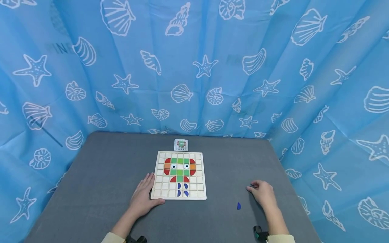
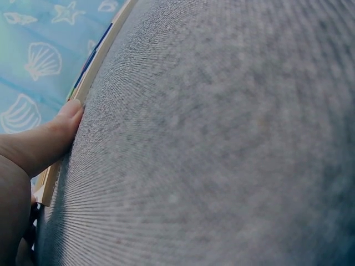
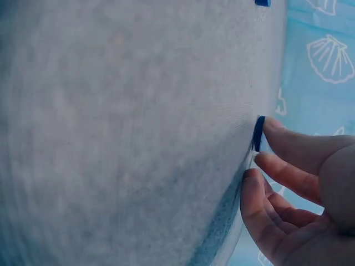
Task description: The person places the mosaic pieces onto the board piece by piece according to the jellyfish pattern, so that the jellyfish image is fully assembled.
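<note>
Right hand pinching a blue piece on the grey table; another loose blue piece just beside. Left hand flat, steadying the puzzle board. Figure mostly built, lower cells still unfilled. Pinched piece plain only from the right wrist. Farther off, pattern card.

From head height we look forward and down over the grey felt-covered table. Our wrist views skim that same surface at close range, each beside its own hand.
</note>
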Motion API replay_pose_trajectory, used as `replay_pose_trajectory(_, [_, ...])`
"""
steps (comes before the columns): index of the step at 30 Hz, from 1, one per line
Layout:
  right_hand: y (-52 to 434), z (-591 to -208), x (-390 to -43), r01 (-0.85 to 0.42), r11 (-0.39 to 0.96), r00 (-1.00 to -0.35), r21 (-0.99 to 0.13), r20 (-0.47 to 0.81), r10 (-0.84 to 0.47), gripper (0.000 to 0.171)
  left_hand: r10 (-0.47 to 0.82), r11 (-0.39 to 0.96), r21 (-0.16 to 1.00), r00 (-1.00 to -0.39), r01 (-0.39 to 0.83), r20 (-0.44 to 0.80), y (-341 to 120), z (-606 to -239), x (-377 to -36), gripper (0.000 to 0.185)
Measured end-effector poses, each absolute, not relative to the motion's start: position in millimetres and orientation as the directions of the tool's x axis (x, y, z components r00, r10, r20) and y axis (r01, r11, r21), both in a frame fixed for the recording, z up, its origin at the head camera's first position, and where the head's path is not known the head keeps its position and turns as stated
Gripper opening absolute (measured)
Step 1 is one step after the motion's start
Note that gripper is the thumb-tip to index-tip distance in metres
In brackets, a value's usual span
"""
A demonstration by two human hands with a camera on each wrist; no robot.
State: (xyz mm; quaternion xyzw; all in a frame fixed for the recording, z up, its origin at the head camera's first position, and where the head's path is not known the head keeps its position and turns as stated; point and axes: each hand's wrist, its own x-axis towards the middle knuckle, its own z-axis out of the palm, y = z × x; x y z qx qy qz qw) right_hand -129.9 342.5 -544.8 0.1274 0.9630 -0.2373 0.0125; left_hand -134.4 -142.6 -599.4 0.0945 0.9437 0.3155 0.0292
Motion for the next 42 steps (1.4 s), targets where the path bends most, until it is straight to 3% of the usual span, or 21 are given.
replay_pose_trajectory(10, [330,-543,-130,0.243,0.857,-0.969,-0.455,-0.075,0.235,0.02,0.193,0.773,0.614,-0.981,0.162,0.016,-143,-601,-133,0.123])
replay_pose_trajectory(26, [314,-540,-129,0.172,0.868,-0.984,-0.466,-0.031,0.178,0.023,0.196,0.774,0.615,-0.981,0.15,-0.007,-142,-600,-135,0.123])
replay_pose_trajectory(42, [241,-511,-120,0.004,0.815,-0.991,-0.579,0.106,0.08,0.026,0.197,0.775,0.609,-0.98,0.17,0.023,-142,-601,-135,0.122])
